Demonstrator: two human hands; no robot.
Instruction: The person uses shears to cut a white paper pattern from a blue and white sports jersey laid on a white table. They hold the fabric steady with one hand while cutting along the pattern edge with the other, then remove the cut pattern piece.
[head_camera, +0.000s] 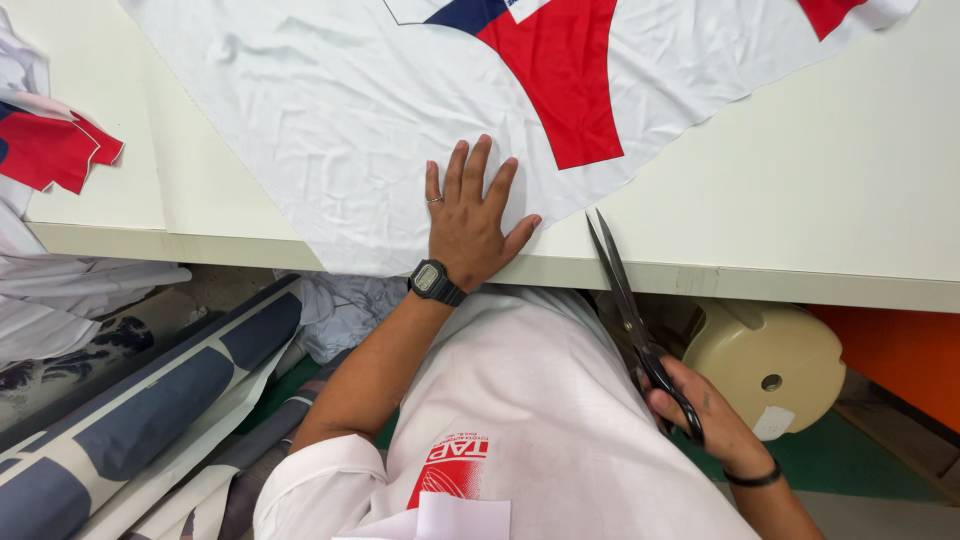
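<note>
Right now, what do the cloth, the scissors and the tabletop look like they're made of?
Cloth: thin, smooth printed fabric, probably synthetic; it wrinkles softly.
Scissors: dull grey metal blades, black handles, likely plastic.
Tabletop: matte cream board, perhaps laminate; flat with a square edge.

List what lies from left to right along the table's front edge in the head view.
Red and white fabric scraps → white fabric with the red panel → left hand pressed flat on it → scissors held in the right hand → beige stool under the table.
</note>
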